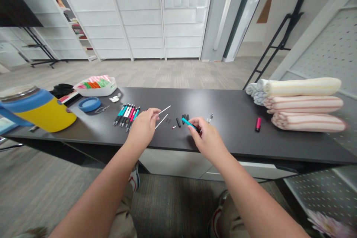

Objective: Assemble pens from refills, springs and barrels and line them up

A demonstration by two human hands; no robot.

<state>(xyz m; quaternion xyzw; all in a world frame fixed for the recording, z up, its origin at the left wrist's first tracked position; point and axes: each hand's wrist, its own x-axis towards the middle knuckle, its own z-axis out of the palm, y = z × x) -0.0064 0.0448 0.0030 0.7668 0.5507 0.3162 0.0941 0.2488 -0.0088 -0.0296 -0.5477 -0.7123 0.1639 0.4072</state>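
Note:
In the head view, my right hand (205, 134) is closed round a teal pen barrel (187, 121), which points up and to the left. My left hand (144, 124) has its fingers pinched together at one end of a thin white pen refill (165, 109). A second white refill (161, 121) lies just below it on the table. Between my hands are several small black pen parts (178, 122) and a tiny red-and-white piece (173, 127). Left of my left hand, a row of assembled click pens (126, 115) lies side by side. Small clear and metal pieces (210, 118) lie behind my right hand.
The dark table (231, 111) bears a yellow-and-blue jug (44, 111), a blue ring-shaped lid (89, 104) and a white basket (96, 90) of colourful packets at left. On the right are a red-and-black cylinder (258, 124) and rolled striped towels (306, 108).

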